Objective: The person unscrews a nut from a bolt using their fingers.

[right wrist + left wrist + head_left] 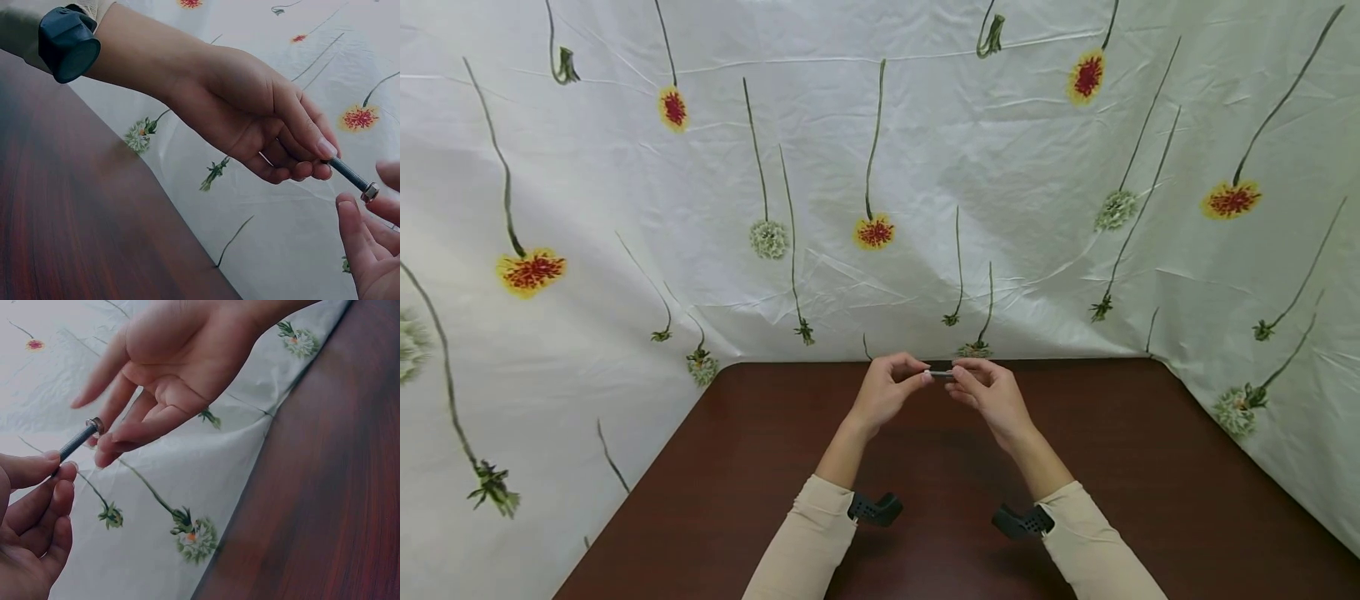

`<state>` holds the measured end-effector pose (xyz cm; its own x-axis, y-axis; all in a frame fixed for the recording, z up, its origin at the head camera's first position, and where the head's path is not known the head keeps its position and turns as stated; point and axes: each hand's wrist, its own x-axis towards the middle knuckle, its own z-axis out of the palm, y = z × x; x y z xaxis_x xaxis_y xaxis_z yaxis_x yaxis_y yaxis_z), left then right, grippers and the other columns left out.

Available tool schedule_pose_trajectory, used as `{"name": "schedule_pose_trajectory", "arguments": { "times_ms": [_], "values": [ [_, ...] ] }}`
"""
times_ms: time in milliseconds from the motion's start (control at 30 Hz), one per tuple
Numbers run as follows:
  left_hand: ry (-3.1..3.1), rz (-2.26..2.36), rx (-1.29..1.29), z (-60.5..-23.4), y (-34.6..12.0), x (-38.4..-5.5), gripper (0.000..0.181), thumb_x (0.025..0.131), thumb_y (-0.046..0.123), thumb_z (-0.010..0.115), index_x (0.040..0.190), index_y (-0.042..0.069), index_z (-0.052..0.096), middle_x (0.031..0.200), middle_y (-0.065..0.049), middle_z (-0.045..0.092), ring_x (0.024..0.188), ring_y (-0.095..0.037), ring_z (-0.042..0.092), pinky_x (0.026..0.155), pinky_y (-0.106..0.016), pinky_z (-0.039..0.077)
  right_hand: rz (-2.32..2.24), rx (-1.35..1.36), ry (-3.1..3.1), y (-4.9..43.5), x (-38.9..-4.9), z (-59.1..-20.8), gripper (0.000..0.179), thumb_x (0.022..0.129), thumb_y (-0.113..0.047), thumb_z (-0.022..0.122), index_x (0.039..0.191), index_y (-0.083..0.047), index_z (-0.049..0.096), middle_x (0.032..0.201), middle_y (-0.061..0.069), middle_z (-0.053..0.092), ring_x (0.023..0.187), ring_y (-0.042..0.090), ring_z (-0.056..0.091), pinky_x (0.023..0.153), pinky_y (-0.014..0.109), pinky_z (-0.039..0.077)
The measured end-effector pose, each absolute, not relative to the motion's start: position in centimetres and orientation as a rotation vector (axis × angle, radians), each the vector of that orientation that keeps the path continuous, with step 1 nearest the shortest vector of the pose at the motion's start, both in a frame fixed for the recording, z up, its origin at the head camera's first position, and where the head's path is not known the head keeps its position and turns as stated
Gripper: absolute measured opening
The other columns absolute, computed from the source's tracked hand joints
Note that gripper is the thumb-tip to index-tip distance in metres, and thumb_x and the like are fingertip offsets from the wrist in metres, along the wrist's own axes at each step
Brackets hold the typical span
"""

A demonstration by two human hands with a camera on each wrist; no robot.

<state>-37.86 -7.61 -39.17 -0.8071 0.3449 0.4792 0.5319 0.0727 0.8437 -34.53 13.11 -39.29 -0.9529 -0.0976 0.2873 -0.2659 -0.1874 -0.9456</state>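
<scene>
A metal bolt (pixel 350 174) with a threaded shank is held up in the air between the hands. My left hand (pixel 882 396) pinches one end of it between thumb and fingertips, which hide that end. A shiny hex piece with a flange (pixel 95 425) sits at the bolt's other end, pointing toward my right hand (pixel 997 404). In the right wrist view, the right thumb and fingers are spread apart around the hex piece. The left wrist view shows the right fingers extended, their tips right by it.
Below the hands lies a dark reddish-brown table (pixel 760 467). A white cloth (pixel 820 167) printed with flowers hangs behind it and along both sides. Each wrist wears a black strap mount, the left one (pixel 876 509) and the right one (pixel 1024 521), over beige sleeves.
</scene>
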Motion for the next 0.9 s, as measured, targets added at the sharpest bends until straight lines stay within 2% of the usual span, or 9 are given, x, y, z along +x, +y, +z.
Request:
{"name": "schedule_pose_trajectory", "arguments": {
  "times_ms": [67,133,300,367,500,633,800,900],
  "values": [
    [-2.184,-1.834,-0.903,-39.2,-7.7,-37.9,0.016,0.096,0.004,0.074,0.109,-0.006,0.073,0.104,-0.016,0.075,0.096,-0.026,0.07,0.082,-0.034,0.053,2.3,0.407,-1.936,13.1,-34.6,-39.3,0.028,0.105,-0.005,0.062,0.124,0.016,0.061,0.103,0.018,0.071,0.089,0.018,0.073,0.086,0.034,0.057],
    [-2.181,-1.837,-0.905,-39.3,-7.7,-37.9,0.017,0.096,0.004,0.074,0.109,-0.007,0.073,0.104,-0.017,0.075,0.096,-0.028,0.07,0.081,-0.034,0.052,2.297,0.409,-1.939,13.1,-34.6,-39.4,0.026,0.104,-0.002,0.063,0.121,0.017,0.061,0.101,0.016,0.071,0.088,0.016,0.073,0.085,0.032,0.057],
    [-2.164,-1.851,-0.898,-39.4,-7.8,-37.8,0.016,0.096,0.003,0.074,0.108,-0.007,0.073,0.104,-0.021,0.074,0.096,-0.031,0.069,0.08,-0.033,0.051,2.294,0.486,-1.912,13.1,-34.6,-39.6,0.029,0.101,0.007,0.062,0.127,0.018,0.057,0.12,0.029,0.063,0.095,0.017,0.072,0.089,0.033,0.056],
    [-2.158,-1.856,-0.888,-39.4,-7.8,-37.8,0.017,0.095,0.003,0.075,0.108,-0.008,0.073,0.104,-0.021,0.074,0.095,-0.031,0.069,0.08,-0.033,0.051,2.305,0.473,-1.896,13.0,-34.6,-39.7,0.029,0.101,0.008,0.061,0.127,0.017,0.057,0.122,0.031,0.062,0.095,0.017,0.073,0.089,0.033,0.056],
    [-2.162,-1.843,-0.87,-39.6,-7.6,-38.0,0.017,0.095,0.002,0.074,0.108,-0.008,0.073,0.102,-0.018,0.075,0.096,-0.032,0.069,0.081,-0.036,0.053,2.389,0.263,-1.797,12.4,-34.8,-40.1,0.028,0.102,0.009,0.059,0.127,0.022,0.057,0.109,0.024,0.07,0.089,0.015,0.074,0.087,0.031,0.056],
    [-2.15,-1.843,-0.807,-39.9,-7.9,-38.4,0.015,0.095,0.002,0.075,0.108,-0.007,0.074,0.099,-0.014,0.076,0.1,-0.032,0.069,0.088,-0.044,0.053,2.504,0.014,-1.628,11.8,-35.1,-40.7,0.028,0.101,0.013,0.057,0.126,0.025,0.056,0.097,0.017,0.073,0.086,0.016,0.075,0.087,0.029,0.055],
    [-2.156,-1.852,-0.79,-39.8,-8.6,-38.7,0.016,0.095,0.005,0.075,0.108,-0.004,0.075,0.1,-0.013,0.076,0.103,-0.028,0.068,0.094,-0.049,0.051,2.477,-0.032,-1.607,11.7,-35.3,-41.0,0.025,0.102,0.013,0.055,0.125,0.023,0.058,0.1,0.019,0.072,0.088,0.018,0.075,0.089,0.031,0.054],
    [-2.203,-1.833,-0.817,-39.8,-8.6,-38.8,0.018,0.096,0.008,0.075,0.11,-0.004,0.074,0.102,-0.011,0.076,0.104,-0.026,0.068,0.093,-0.047,0.051,2.451,-0.041,-1.662,11.9,-35.3,-41.0,0.025,0.102,0.011,0.055,0.125,0.022,0.059,0.104,0.021,0.071,0.091,0.018,0.075,0.091,0.032,0.053]
  ]
}}
